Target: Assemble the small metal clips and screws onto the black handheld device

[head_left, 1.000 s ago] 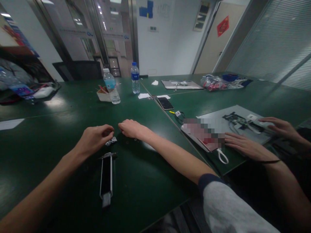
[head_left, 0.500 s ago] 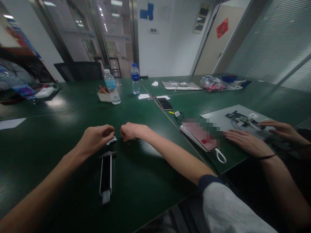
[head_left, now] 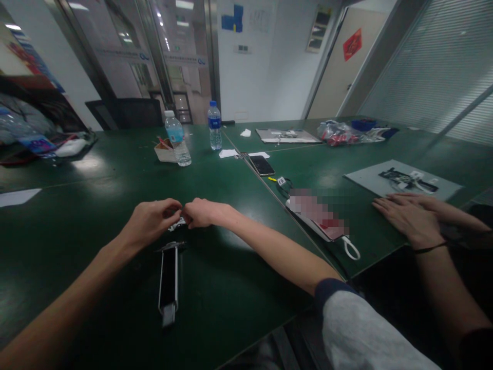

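My left hand (head_left: 156, 215) is closed in a pinch over the green table, its fingertips by a small white-and-dark part (head_left: 177, 224). My right hand (head_left: 201, 213) is also closed, fingers curled down, and its fingertips meet those of the left hand. What either pinch holds is hidden or too small to name. The small part lies just under both hands, partly covered by them. Nearer to me on the table is a long, narrow dark device with a light metal edge (head_left: 168, 282), a thin crosspiece at its far end and a grey block at its near end.
At the right, another person's hands (head_left: 412, 216) rest at the table edge near a grey board with electronic parts (head_left: 404, 180). A reddish phone-like object (head_left: 316, 213) lies between us. Farther off are a dark phone (head_left: 262, 165), water bottles (head_left: 214, 126) and a small box (head_left: 165, 152).
My right hand has moved left until it meets my left hand, which has stayed in place. The other person's board has shifted right and away, and their hands have come together.
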